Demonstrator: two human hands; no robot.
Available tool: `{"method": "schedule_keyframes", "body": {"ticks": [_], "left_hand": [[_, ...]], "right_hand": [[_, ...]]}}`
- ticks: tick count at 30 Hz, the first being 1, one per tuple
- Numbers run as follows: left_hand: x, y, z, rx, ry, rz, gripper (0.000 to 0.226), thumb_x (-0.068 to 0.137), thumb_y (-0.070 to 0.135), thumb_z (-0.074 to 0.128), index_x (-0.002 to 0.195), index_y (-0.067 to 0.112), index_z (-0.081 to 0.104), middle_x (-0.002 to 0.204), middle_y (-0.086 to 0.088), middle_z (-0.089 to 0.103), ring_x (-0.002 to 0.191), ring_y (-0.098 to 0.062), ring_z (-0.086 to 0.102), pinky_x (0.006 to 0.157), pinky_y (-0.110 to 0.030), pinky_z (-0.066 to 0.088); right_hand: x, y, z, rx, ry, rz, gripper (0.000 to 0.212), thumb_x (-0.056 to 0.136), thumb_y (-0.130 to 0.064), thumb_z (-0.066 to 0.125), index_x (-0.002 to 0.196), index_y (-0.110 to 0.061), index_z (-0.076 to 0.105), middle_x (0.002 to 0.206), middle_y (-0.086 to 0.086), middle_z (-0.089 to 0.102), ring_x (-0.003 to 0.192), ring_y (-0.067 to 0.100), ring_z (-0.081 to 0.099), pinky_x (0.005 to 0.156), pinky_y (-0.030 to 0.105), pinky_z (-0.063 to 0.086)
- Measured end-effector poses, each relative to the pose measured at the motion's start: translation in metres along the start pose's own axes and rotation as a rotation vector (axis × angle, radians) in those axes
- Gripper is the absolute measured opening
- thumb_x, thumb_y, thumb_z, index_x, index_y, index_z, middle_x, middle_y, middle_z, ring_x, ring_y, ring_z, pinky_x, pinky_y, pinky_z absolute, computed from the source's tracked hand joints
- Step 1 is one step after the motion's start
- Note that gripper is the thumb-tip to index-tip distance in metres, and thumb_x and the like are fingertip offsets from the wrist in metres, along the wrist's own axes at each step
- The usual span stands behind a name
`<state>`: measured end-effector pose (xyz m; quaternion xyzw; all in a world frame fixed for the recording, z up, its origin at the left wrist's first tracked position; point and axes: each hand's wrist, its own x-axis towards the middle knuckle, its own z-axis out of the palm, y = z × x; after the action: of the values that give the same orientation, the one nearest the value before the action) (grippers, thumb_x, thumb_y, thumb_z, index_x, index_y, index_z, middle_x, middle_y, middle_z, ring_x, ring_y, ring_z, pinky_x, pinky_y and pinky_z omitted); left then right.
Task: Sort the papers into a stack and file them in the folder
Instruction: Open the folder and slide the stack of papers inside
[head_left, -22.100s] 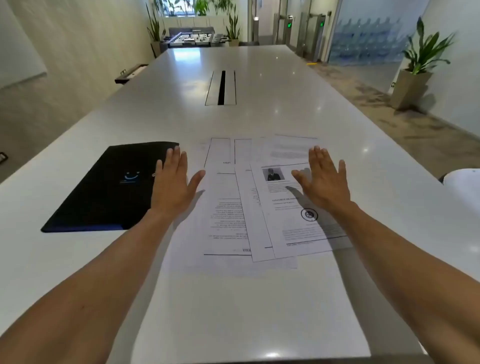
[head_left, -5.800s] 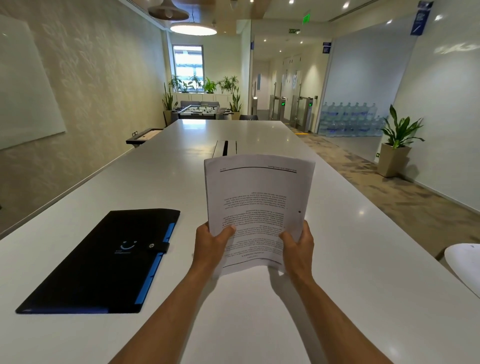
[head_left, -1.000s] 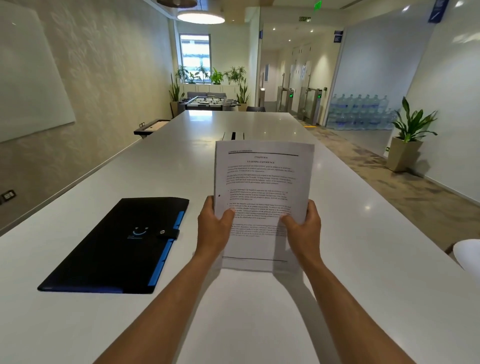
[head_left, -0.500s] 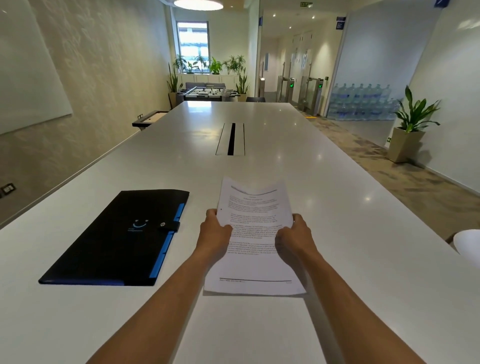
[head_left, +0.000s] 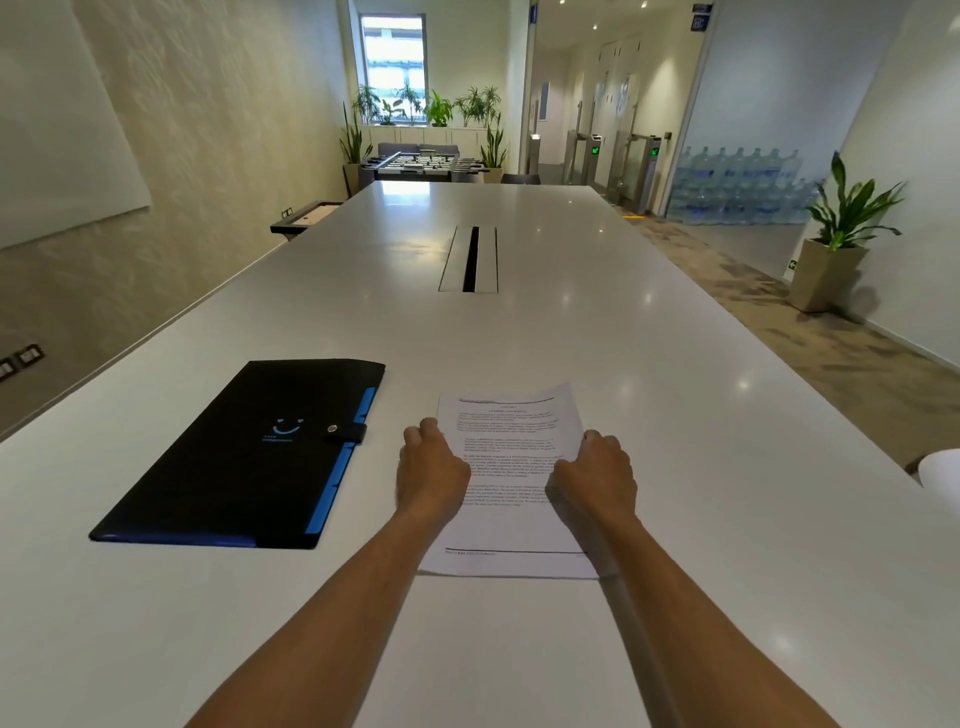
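Note:
A squared stack of printed white papers (head_left: 511, 431) lies flat on the white table (head_left: 675, 415) in front of me. My left hand (head_left: 431, 467) grips the stack's left edge with curled fingers. My right hand (head_left: 597, 475) grips its right edge the same way. A black folder (head_left: 244, 452) with blue edging and a snap strap lies closed on the table, a short gap to the left of the papers.
A cable slot (head_left: 470, 259) is set into the table's middle, further away. The rim of a white chair (head_left: 943, 475) shows at the right edge. A potted plant (head_left: 836, 244) stands on the floor to the right.
The stack was upright in both hands a second ago; it has been lowered and now lies flat on the table. Both hands still hold its sides. The folder has not moved.

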<state>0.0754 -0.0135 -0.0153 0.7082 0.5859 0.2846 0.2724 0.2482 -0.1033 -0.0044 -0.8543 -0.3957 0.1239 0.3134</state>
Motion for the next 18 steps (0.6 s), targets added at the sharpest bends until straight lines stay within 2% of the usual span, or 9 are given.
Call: {"method": "schedule_keyframes", "body": {"ticks": [2, 4, 10, 16, 18], "left_hand": [[0.000, -0.006, -0.001, 0.085, 0.055, 0.023, 0.052, 0.089, 0.019, 0.061, 0.136, 0.015, 0.039, 0.130, -0.007, 0.046, 0.110, -0.021, 0.047, 0.084, -0.030, 0.045], [0.000, -0.012, -0.002, 0.146, 0.092, 0.063, 0.044, 0.090, 0.024, 0.059, 0.131, 0.017, 0.046, 0.127, -0.005, 0.050, 0.111, -0.021, 0.047, 0.090, -0.034, 0.044], [0.008, -0.024, -0.025, 0.173, 0.266, 0.163, 0.021, 0.092, 0.029, 0.059, 0.111, 0.021, 0.063, 0.115, -0.001, 0.061, 0.108, -0.018, 0.050, 0.087, -0.034, 0.044], [0.034, -0.052, -0.075, 0.313, 0.308, 0.259, 0.021, 0.094, 0.019, 0.058, 0.111, 0.012, 0.066, 0.117, -0.009, 0.063, 0.110, -0.024, 0.057, 0.093, -0.041, 0.047], [0.039, -0.068, -0.089, 0.409, 0.303, 0.294, 0.026, 0.095, 0.018, 0.054, 0.117, 0.009, 0.064, 0.124, -0.012, 0.061, 0.118, -0.027, 0.054, 0.097, -0.044, 0.043]], "right_hand": [[0.000, 0.001, 0.001, -0.066, 0.017, 0.011, 0.038, 0.076, -0.025, 0.059, 0.111, -0.009, 0.055, 0.111, 0.012, 0.054, 0.105, 0.029, 0.052, 0.073, 0.033, 0.042], [-0.001, 0.000, 0.001, -0.101, 0.037, 0.020, 0.039, 0.077, -0.026, 0.058, 0.111, -0.007, 0.056, 0.113, 0.014, 0.055, 0.108, 0.031, 0.050, 0.075, 0.035, 0.040], [-0.006, -0.018, 0.000, -0.067, 0.206, -0.063, 0.050, 0.077, -0.023, 0.059, 0.125, -0.008, 0.056, 0.121, 0.016, 0.058, 0.112, 0.034, 0.050, 0.089, 0.041, 0.042], [-0.013, -0.062, 0.020, -0.081, 0.200, -0.273, 0.043, 0.081, -0.021, 0.059, 0.123, -0.012, 0.061, 0.122, 0.013, 0.061, 0.114, 0.031, 0.049, 0.092, 0.040, 0.039], [-0.017, -0.077, 0.029, -0.092, 0.181, -0.320, 0.041, 0.081, -0.020, 0.059, 0.121, -0.013, 0.063, 0.121, 0.012, 0.062, 0.113, 0.030, 0.049, 0.091, 0.040, 0.039]]}}
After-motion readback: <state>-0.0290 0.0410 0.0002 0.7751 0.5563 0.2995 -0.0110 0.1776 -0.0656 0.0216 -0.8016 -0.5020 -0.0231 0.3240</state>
